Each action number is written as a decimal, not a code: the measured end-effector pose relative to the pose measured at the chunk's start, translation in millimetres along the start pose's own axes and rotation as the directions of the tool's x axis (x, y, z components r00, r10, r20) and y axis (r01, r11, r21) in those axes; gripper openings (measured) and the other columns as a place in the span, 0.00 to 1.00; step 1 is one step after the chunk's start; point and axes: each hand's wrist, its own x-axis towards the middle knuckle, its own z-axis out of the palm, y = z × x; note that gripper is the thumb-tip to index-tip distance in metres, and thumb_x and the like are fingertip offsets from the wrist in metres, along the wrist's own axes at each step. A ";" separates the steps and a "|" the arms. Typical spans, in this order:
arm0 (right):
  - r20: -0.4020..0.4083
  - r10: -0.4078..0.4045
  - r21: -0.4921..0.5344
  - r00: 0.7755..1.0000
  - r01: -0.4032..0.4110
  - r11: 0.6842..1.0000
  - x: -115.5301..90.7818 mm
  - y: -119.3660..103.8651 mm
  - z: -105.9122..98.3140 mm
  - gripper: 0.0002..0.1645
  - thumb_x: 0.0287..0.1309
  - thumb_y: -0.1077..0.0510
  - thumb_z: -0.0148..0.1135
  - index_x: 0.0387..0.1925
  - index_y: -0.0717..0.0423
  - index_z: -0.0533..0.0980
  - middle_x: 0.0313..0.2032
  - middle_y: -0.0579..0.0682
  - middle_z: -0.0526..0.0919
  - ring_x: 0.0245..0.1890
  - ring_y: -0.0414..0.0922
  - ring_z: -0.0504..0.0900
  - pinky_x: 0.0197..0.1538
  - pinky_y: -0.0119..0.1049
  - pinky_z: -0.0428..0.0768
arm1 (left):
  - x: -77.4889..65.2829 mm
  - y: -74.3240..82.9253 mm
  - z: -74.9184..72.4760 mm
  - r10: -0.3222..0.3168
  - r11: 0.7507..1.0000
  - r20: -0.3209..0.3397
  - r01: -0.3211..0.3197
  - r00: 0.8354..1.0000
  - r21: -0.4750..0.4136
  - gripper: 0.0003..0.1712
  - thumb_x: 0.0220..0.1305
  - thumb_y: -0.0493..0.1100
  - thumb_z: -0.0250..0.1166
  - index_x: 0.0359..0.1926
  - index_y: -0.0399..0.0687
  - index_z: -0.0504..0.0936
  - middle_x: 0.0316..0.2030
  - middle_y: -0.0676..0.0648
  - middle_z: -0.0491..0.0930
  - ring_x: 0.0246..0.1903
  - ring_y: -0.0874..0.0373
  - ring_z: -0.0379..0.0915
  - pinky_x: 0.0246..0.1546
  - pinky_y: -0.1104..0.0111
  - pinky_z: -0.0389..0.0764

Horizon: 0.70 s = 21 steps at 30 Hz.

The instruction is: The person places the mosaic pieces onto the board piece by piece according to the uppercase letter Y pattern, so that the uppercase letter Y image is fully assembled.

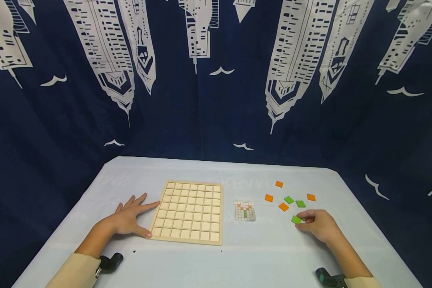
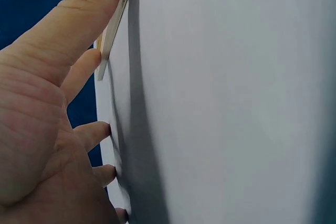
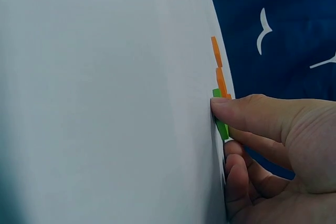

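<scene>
A wooden grid board (image 1: 187, 213) with rows of pale square cells lies left of centre on the table. My left hand (image 1: 129, 218) has its fingers spread beside it; the thumb and index finger touch the board's left edge, as the left wrist view (image 2: 113, 24) also suggests. At the right, my right hand (image 1: 318, 225) pinches a green tile (image 1: 296, 219) between thumb and index finger, at the table surface. In the right wrist view the thumb partly covers this green tile (image 3: 220, 127). Two more green tiles, one nearer (image 1: 300, 204), one farther left (image 1: 289, 200), lie just beyond.
Several orange tiles (image 1: 283, 207) lie scattered around the green ones. A small card (image 1: 245, 211) with a coloured grid pattern lies between board and tiles. The white table (image 1: 259, 264) ends at a dark blue curtain (image 1: 201, 108) printed with white buildings and birds.
</scene>
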 end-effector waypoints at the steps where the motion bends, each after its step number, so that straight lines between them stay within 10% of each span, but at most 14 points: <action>1: -0.002 0.002 -0.004 1.000 -0.002 1.000 0.3 0.6 0.1 0.25 0.49 0.59 0.79 0.49 0.65 0.85 0.34 0.50 0.83 0.35 0.46 0.74 0.34 0.33 0.72 | 0.0 0.1 0.3 -0.002 1.000 0.003 0.002 1.000 0.002 0.67 0.30 0.67 0.83 0.76 0.61 0.67 0.80 0.29 0.45 0.76 0.19 0.30 0.66 0.21 0.32; 21: 0.006 0.020 -0.014 1.000 -0.020 1.000 2.0 3.7 -2.7 0.23 0.50 0.57 0.80 0.46 0.65 0.85 0.32 0.49 0.83 0.35 0.46 0.76 0.35 0.35 0.73 | 1.9 2.7 1.2 -0.012 1.000 0.014 0.012 1.000 0.016 0.66 0.33 0.68 0.83 0.76 0.62 0.66 0.80 0.28 0.44 0.76 0.17 0.30 0.65 0.20 0.32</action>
